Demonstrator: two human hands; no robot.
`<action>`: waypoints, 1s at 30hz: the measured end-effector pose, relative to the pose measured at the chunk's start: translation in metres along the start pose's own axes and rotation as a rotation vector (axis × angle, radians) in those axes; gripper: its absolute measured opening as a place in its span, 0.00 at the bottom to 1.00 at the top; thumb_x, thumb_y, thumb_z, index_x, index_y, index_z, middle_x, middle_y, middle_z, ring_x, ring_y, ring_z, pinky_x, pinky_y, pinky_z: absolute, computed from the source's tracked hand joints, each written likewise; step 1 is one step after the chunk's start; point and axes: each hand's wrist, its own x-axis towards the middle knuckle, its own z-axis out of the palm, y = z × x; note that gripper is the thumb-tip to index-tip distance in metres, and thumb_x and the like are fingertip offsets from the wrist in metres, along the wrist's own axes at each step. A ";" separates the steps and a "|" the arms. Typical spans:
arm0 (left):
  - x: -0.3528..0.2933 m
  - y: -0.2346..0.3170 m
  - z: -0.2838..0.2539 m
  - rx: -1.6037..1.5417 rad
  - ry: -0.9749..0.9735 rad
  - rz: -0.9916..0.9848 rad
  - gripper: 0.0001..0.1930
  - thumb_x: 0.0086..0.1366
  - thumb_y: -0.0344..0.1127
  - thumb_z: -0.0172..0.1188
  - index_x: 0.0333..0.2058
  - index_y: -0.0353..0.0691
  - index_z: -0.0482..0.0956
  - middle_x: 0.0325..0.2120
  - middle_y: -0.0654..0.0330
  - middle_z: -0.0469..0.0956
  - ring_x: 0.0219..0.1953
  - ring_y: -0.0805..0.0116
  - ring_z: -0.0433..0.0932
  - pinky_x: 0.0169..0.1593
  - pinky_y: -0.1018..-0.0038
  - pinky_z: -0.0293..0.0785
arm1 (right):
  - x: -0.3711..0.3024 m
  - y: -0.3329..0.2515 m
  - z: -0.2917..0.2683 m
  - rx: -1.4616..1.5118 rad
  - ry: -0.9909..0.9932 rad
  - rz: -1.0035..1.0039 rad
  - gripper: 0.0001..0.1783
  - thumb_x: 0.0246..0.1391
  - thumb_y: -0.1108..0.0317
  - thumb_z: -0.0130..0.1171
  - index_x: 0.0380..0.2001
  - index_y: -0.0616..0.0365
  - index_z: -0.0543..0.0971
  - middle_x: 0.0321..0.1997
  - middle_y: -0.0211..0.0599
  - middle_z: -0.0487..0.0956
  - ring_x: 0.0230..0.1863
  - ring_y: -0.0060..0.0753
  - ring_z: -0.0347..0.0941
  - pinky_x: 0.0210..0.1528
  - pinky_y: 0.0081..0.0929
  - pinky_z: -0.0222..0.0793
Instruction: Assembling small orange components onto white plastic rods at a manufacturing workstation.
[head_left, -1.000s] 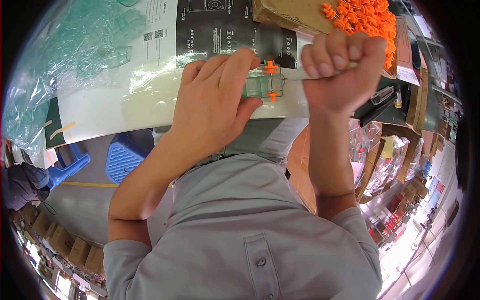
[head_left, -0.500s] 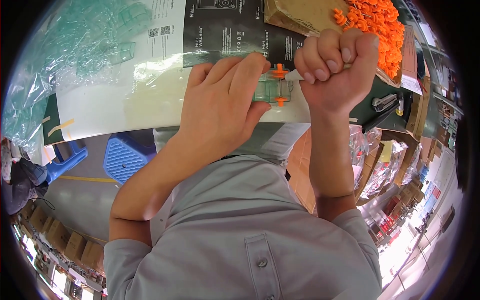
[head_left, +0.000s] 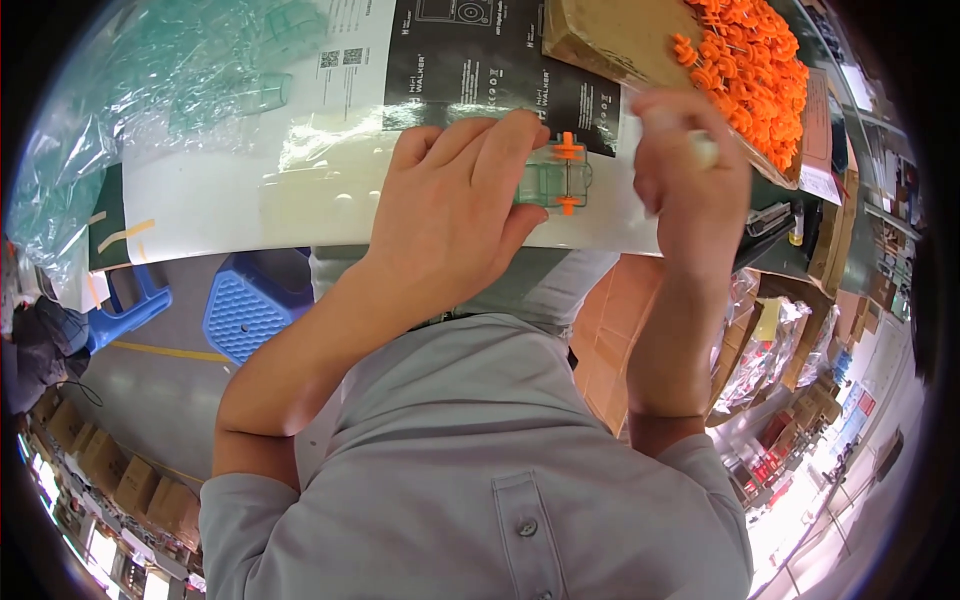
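The left hand (head_left: 455, 205) is lying near the front edge of the bench (head_left: 113, 205). Its fingers are bending, with a gap between thumb and pointer finger, and they are holding the left end of a clear green piece (head_left: 545, 187). That piece is resting on a shiny sheet (head_left: 240, 200), close to the bench's front edge. Two orange wheels (head_left: 568, 150) are sitting on it, one on the far side and one on the near side, and a thin rod (head_left: 568, 182) is joining them. The right hand (head_left: 692, 175) is hanging to the right of it, not touching it, and is looking blurry. Its fingers are curling around a white thing (head_left: 703, 150), but I cannot tell what that is. Toward the bench's right edge, orange bits (head_left: 765, 90) are lying in a heap by a brown box (head_left: 625, 35). A crinkly bag (head_left: 130, 130) is covering the bench's left end.
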 end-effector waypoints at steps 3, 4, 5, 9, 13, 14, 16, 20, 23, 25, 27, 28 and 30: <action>0.001 0.000 0.000 -0.010 -0.010 -0.041 0.36 0.52 0.35 0.73 0.58 0.36 0.65 0.51 0.62 0.81 0.52 0.58 0.77 0.55 0.62 0.66 | -0.017 0.015 0.018 -0.373 -0.117 -0.227 0.16 0.55 0.64 0.69 0.47 0.53 0.84 0.36 0.33 0.76 0.32 0.28 0.73 0.33 0.27 0.70; 0.002 0.000 0.000 -0.014 -0.014 -0.035 0.36 0.52 0.35 0.73 0.58 0.36 0.65 0.51 0.62 0.81 0.52 0.58 0.77 0.55 0.62 0.66 | -0.021 0.018 0.020 -0.562 -0.178 -0.338 0.18 0.54 0.66 0.68 0.49 0.53 0.83 0.40 0.36 0.77 0.34 0.29 0.74 0.34 0.27 0.70; 0.001 0.000 -0.001 -0.013 -0.006 -0.023 0.35 0.52 0.34 0.73 0.57 0.37 0.66 0.50 0.64 0.80 0.52 0.60 0.77 0.53 0.62 0.65 | -0.023 0.017 0.018 -0.562 -0.172 -0.337 0.18 0.54 0.66 0.68 0.49 0.53 0.83 0.40 0.36 0.77 0.34 0.29 0.74 0.34 0.27 0.70; 0.000 0.003 -0.001 -0.008 -0.001 0.001 0.31 0.52 0.32 0.72 0.54 0.40 0.68 0.48 0.66 0.78 0.50 0.65 0.76 0.51 0.63 0.64 | -0.031 0.016 0.008 -0.594 -0.101 -0.239 0.19 0.49 0.60 0.72 0.46 0.44 0.85 0.39 0.31 0.78 0.37 0.34 0.76 0.40 0.31 0.74; 0.005 0.007 -0.003 0.025 -0.046 0.008 0.31 0.53 0.31 0.71 0.55 0.39 0.68 0.48 0.63 0.79 0.51 0.61 0.76 0.52 0.63 0.65 | -0.032 0.014 -0.010 -0.645 -0.109 -0.083 0.24 0.49 0.67 0.72 0.52 0.51 0.83 0.38 0.36 0.76 0.40 0.31 0.74 0.43 0.27 0.70; 0.006 0.009 -0.007 0.060 -0.084 0.005 0.32 0.53 0.31 0.71 0.56 0.38 0.68 0.50 0.61 0.79 0.52 0.58 0.76 0.53 0.62 0.65 | -0.032 0.013 -0.011 -0.629 -0.101 -0.093 0.25 0.49 0.67 0.72 0.53 0.51 0.83 0.38 0.35 0.76 0.40 0.30 0.73 0.43 0.27 0.70; 0.010 0.014 -0.010 0.095 -0.124 0.009 0.33 0.53 0.31 0.71 0.57 0.37 0.67 0.51 0.59 0.80 0.54 0.56 0.76 0.54 0.62 0.66 | -0.034 0.013 -0.012 -0.593 -0.086 -0.112 0.27 0.49 0.67 0.72 0.54 0.51 0.82 0.38 0.35 0.76 0.41 0.30 0.73 0.44 0.26 0.70; 0.016 0.021 -0.011 0.176 -0.209 -0.003 0.32 0.54 0.28 0.68 0.57 0.36 0.67 0.53 0.55 0.77 0.55 0.53 0.75 0.55 0.59 0.65 | -0.034 0.013 0.003 -0.463 -0.154 -0.314 0.23 0.54 0.66 0.68 0.55 0.53 0.81 0.34 0.35 0.76 0.33 0.28 0.74 0.35 0.25 0.71; 0.020 0.013 -0.015 0.085 -0.184 0.065 0.31 0.54 0.22 0.64 0.59 0.36 0.67 0.52 0.52 0.76 0.57 0.53 0.73 0.59 0.57 0.65 | -0.041 0.009 -0.013 -0.001 -0.144 -0.330 0.19 0.56 0.66 0.65 0.51 0.57 0.81 0.30 0.33 0.75 0.25 0.27 0.72 0.27 0.24 0.70; 0.023 0.012 -0.019 -0.039 -0.141 0.059 0.32 0.54 0.19 0.62 0.59 0.37 0.66 0.53 0.51 0.75 0.58 0.52 0.73 0.62 0.57 0.65 | -0.049 -0.006 -0.026 0.228 -0.136 -0.334 0.17 0.58 0.66 0.63 0.50 0.59 0.81 0.28 0.32 0.75 0.21 0.26 0.71 0.24 0.23 0.70; 0.023 0.015 -0.019 -0.313 -0.082 0.051 0.34 0.53 0.15 0.58 0.61 0.37 0.65 0.55 0.49 0.73 0.61 0.52 0.71 0.66 0.57 0.63 | -0.066 -0.051 -0.043 0.816 -0.270 -0.456 0.06 0.56 0.68 0.61 0.33 0.59 0.78 0.19 0.31 0.72 0.16 0.27 0.69 0.19 0.27 0.71; 0.019 0.016 -0.020 -0.304 -0.088 0.045 0.34 0.53 0.15 0.58 0.61 0.37 0.65 0.55 0.49 0.73 0.61 0.52 0.71 0.66 0.57 0.63 | -0.071 -0.070 -0.046 1.126 -0.348 -0.513 0.08 0.56 0.69 0.60 0.24 0.59 0.77 0.15 0.31 0.70 0.13 0.28 0.68 0.17 0.29 0.72; 0.021 0.013 -0.017 -0.427 -0.021 0.090 0.35 0.50 0.14 0.60 0.60 0.35 0.65 0.56 0.47 0.72 0.60 0.46 0.70 0.64 0.57 0.65 | -0.071 -0.079 -0.047 1.426 -0.428 -0.588 0.14 0.55 0.70 0.58 0.16 0.59 0.76 0.11 0.31 0.68 0.10 0.28 0.67 0.15 0.30 0.72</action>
